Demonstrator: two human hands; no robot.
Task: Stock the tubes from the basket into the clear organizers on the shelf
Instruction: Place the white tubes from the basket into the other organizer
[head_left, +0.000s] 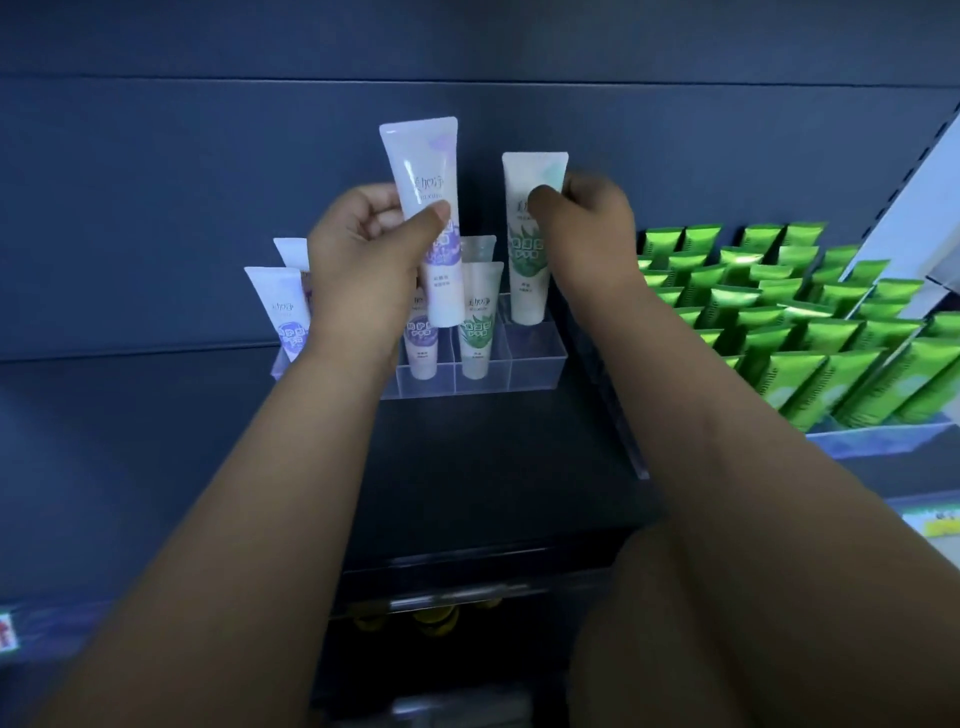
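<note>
Both bare forearms reach up from the bottom edge toward the dark matte shelf (493, 467). The left hand (363, 244) is turned palm-in, its fingers (434, 218) curled round the middle of a purple-printed tube (426, 171), thumb pressed on the front. That tube is smooth, glossy and soft-looking, flat and wide at its crimped top and narrowing to a round cap below. It is held nearly upright, raised in front of the tubes already standing. The right hand (587, 218) pinches the upper edge of a green-printed tube (532, 270) of the same shape, with its fingers bunched and knuckles toward the camera. This tube's cap end is at the rim of the right rear compartment of the clear organizer (535, 358); whether it is seated there I cannot tell.

The organizer is hard transparent plastic, stepped, with thin square-edged walls. A purple tube (422, 343) and a green tube (480, 322) stand cap-down in its front row, and more tubes (280, 306) lean at the far left. Bare shelf lies open in front of it. A clear divider (613, 405) runs along the right, with rows of shiny green packs (779, 312) packed close beyond it.
</note>
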